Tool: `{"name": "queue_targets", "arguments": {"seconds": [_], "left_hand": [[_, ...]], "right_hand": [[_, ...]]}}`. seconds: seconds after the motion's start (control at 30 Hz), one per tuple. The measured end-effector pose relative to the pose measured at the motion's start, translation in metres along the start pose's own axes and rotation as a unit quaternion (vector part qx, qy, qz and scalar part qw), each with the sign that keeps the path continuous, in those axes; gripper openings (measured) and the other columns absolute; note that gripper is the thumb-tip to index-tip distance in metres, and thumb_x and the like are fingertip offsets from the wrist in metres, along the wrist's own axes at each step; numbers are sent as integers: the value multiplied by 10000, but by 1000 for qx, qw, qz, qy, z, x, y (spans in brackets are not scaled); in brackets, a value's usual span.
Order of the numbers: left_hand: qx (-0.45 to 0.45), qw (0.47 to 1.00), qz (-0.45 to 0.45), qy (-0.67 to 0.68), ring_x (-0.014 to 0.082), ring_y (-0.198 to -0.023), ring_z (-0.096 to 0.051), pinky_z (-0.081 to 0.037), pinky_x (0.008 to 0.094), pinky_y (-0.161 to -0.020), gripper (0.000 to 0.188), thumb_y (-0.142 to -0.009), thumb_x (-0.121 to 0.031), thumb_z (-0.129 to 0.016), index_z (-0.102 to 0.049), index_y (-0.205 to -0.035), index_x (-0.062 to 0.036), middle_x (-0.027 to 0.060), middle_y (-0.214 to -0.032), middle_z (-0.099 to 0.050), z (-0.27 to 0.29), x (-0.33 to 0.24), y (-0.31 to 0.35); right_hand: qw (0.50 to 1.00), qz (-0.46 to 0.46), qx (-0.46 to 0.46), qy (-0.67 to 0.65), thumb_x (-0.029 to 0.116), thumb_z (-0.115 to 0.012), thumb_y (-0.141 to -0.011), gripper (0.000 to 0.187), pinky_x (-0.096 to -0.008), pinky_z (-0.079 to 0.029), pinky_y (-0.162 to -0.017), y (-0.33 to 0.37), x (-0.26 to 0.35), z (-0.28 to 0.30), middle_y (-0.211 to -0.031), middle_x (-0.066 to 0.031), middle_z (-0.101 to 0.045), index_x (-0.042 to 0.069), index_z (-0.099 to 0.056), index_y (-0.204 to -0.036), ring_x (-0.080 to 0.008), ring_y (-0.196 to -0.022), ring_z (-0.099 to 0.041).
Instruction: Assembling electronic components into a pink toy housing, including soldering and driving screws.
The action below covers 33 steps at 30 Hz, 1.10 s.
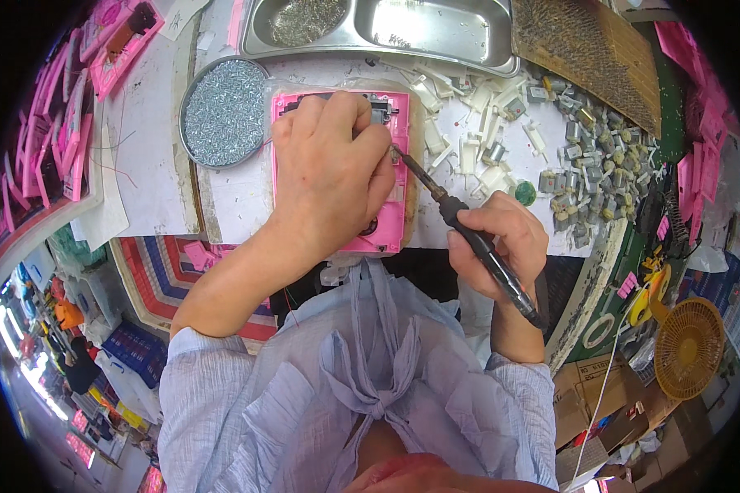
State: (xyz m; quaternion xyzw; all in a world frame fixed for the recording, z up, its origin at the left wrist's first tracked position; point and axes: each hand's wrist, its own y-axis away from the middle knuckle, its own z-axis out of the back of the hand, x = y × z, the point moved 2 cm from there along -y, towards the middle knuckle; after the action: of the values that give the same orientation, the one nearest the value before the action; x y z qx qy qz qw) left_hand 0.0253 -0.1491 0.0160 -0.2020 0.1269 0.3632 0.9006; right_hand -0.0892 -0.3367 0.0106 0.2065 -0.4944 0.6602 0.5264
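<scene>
My left hand point(330, 164) rests over a pink plastic case point(397, 201), its fingers curled and pinched together. Whatever they grip is hidden under them. In my right hand point(506, 246) is a black-handled soldering iron point(485, 256), held aslant like a pen. Its thin metal tip reaches a small greyish part at the case's right side, close to my left fingers. Inside the upper end of the case a dark strip-like part point(381, 108) shows. The case lies on a clear plastic sheet point(417, 140) on the white worktop.
A round dish of small silvery screws point(224, 112) stands left of the case. Behind is a steel compartment tray point(460, 62). White plastic parts point(473, 152) and many small motors point(592, 156) lie at right, by a brown board point(592, 57). Pink casings point(45, 148) pile up far left.
</scene>
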Motion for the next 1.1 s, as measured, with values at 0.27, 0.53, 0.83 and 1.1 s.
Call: {"name": "queue_targets", "arguments": {"seconds": [0.27, 0.53, 0.83, 1.1], "left_hand": [[1, 1000, 0, 0, 276, -915, -519, -352, 426, -819, 149, -756, -145, -748, -655, -866, -109, 65, -1001, -550, 1, -1, -1], [5, 1000, 1, -12, 277, -924, -506, -342, 429, -814, 149, -766, -159, -749, -649, -864, -110, 61, -993, -539, 2, -4, -2], [10, 999, -12, -29, 285, -945, -522, -356, 435, -846, 185, -778, -186, -762, -654, -901, -100, 66, -1022, -551, 3, -2, 1], [10, 997, 79, -13, 347, -977, -623, -488, 452, -855, 349, -837, -221, -795, -634, -1095, -51, 151, -1059, -653, 46, 56, 26]], "right_hand": [[997, 63, 33, 43, -41, -800, -624, 367, -324, -406, -506, -2, -4, 3, -667, -37, -527, 84, -703, -955, -226, -550, -524], [998, 55, 7, 34, -43, -801, -655, 381, -329, -397, -503, 0, -2, 13, -674, -45, -548, 73, -696, -1002, -231, -542, -516], [998, 48, 8, 28, -31, -797, -679, 356, -329, -399, -502, -1, 1, 14, -671, -58, -561, 56, -681, -1004, -238, -539, -524], [998, 42, -1, 36, -19, -790, -728, 320, -330, -382, -523, -1, 0, 22, -670, -78, -569, 6, -653, -1016, -219, -558, -522]]}}
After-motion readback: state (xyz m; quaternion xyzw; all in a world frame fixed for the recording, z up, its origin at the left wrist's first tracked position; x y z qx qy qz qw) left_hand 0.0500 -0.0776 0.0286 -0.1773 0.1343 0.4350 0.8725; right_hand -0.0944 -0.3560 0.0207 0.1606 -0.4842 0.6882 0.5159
